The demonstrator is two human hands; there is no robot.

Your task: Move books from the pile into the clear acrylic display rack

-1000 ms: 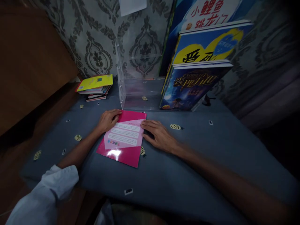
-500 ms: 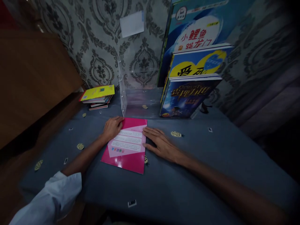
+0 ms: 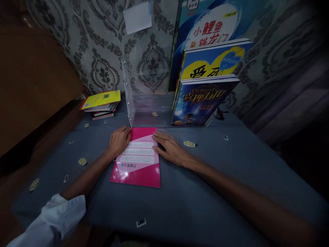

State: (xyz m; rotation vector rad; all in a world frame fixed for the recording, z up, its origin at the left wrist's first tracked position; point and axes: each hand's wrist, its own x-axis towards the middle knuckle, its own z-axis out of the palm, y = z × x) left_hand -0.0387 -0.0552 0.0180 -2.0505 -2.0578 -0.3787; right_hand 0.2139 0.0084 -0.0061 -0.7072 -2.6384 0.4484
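A pink book [image 3: 137,173] lies on the cloth-covered table, and the printing on its cover is upside down from where I look. My left hand [image 3: 120,140] is bent over its upper left edge, fingers together and partly hidden. On the opposite edge rests my right hand [image 3: 171,149], its fingers stretched out and the thumb spread away from them, the tips touching the cover. Just beyond the book stands a clear plastic rack [image 3: 131,109]. Its right part holds upright books, with a dark blue book [image 3: 200,103] at the front.
Behind the dark blue book stand a blue and yellow book [image 3: 191,65] and a tall teal book [image 3: 177,41]. A small stack of books topped by a yellow book [image 3: 101,98] lies at the back left. White paper [image 3: 137,19] is on the patterned wall; a brown wooden panel [image 3: 36,85] borders the left.
The pink book has turned slightly and sits straighter, with both hands still at its edges. The whole view has shifted a little, so things appear farther up and left.
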